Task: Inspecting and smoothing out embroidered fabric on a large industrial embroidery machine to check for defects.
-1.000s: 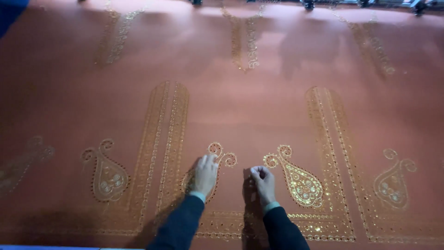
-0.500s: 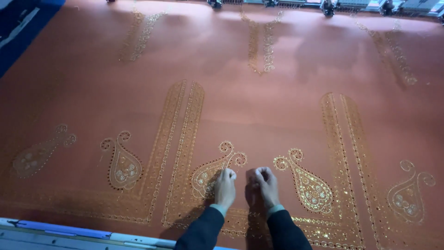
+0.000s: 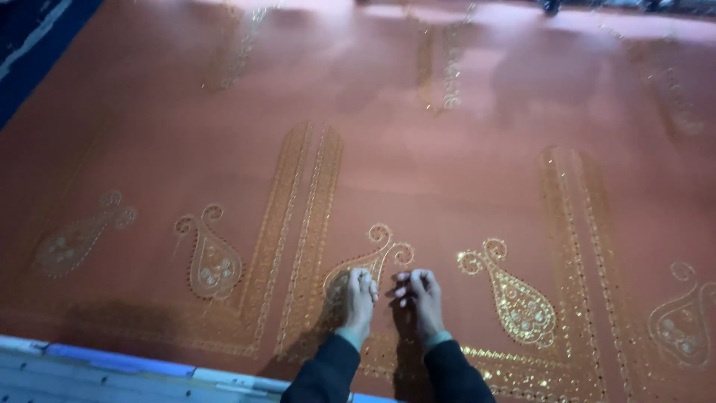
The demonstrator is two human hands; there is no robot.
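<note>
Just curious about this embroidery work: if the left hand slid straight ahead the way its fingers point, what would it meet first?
Probably the gold paisley curl just beyond the left hand; past that, only plain cloth, as far as shown.

The rust-orange cloth [image 3: 418, 186] lies stretched flat and taut, filling nearly the whole view. Worked on it in gold sequins and beads are paisley motifs and long vertical bands with rounded tops.

The gold paisley motif [image 3: 365, 265] under the hands is the landmark: a teardrop body with a curled tip pointing up and to the right, its lower part hidden by the hands. Just left of it stands a double vertical gold band [image 3: 302, 224]. To its right lies a brighter, fully beaded paisley [image 3: 514, 298] whose curl turns to the left. Below the motif a horizontal gold border [image 3: 514, 369] runs along the cloth's near edge.
</note>
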